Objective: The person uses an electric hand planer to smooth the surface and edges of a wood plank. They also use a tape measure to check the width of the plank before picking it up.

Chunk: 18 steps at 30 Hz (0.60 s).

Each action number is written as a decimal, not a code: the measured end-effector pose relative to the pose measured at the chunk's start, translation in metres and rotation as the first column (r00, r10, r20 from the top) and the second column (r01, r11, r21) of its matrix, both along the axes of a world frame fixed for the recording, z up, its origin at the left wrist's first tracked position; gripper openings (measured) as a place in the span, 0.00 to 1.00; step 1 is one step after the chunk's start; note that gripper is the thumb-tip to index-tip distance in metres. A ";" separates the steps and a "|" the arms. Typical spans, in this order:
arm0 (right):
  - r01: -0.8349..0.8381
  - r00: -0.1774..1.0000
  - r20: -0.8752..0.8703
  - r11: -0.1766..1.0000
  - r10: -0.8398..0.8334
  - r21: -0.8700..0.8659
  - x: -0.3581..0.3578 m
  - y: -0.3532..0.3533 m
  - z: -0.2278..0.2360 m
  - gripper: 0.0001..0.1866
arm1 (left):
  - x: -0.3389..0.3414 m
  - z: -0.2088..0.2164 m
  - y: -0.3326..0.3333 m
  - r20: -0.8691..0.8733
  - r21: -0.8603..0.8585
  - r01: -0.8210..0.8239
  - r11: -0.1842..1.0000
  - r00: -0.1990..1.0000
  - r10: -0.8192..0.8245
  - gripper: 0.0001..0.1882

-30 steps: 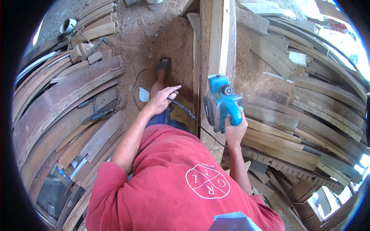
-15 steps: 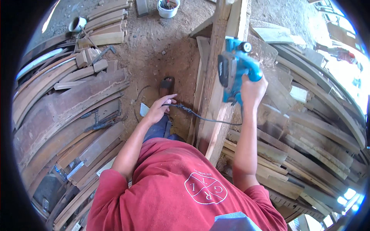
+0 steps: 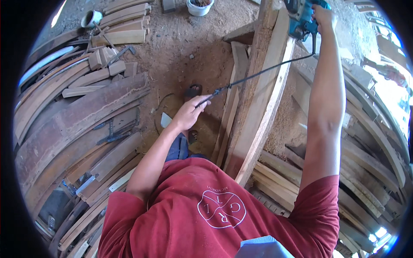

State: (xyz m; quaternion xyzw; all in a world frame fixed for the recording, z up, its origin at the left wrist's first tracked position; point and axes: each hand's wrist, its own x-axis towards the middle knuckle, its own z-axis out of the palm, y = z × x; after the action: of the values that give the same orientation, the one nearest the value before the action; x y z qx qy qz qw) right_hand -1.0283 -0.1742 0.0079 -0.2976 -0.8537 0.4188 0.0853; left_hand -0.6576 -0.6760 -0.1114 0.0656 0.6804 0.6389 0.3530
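My right hand is wrapped round the handle of a teal electric hand planer, at the far end of my outstretched arm. The planer is at the right side of a long wooden beam, near its far part; whether its sole touches the wood I cannot tell. From the tool a black power cord runs taut across the beam to my left hand. That hand pinches the cord between its fingers, left of the beam, close to a knotted, thickened stretch of the cord.
Stacked planks and curved timber pieces fill the left side, with clamps among them. More boards lie on the right. A white bucket stands at the back on the dirt floor. Wood shavings lie right of the beam.
My right hand has pushed the planer forward and to the right, away from my body. The cord, slack before, is now pulled straight. My left hand has shifted slightly right.
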 end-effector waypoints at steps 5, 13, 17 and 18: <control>-0.050 0.999 0.013 0.999 0.050 -0.004 0.121 -0.041 0.003 0.13 | 0.025 -0.003 -0.037 0.072 -0.120 -0.107 0.987 0.991 0.116 0.20; -0.025 0.997 0.079 0.971 0.006 0.239 0.549 -0.237 0.070 0.09 | 0.107 0.005 -0.087 -0.208 -0.253 -0.005 0.967 0.977 -0.049 0.22; 0.107 0.978 0.164 0.987 -0.126 0.119 0.769 -0.312 0.086 0.22 | 0.154 0.025 -0.073 -0.454 -0.420 0.346 0.839 0.720 -0.524 0.21; 0.159 0.968 0.183 0.983 -0.173 0.090 0.805 -0.329 0.089 0.23 | 0.167 0.033 -0.064 -0.431 -0.414 0.413 0.811 0.696 -0.574 0.21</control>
State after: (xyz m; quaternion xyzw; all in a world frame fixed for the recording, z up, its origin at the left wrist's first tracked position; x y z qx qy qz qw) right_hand -0.2229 -0.5027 0.0969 -0.4033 -0.8450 0.3478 0.0491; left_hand -0.4908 -0.7400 -0.0780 0.3720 0.7920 0.3689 0.3135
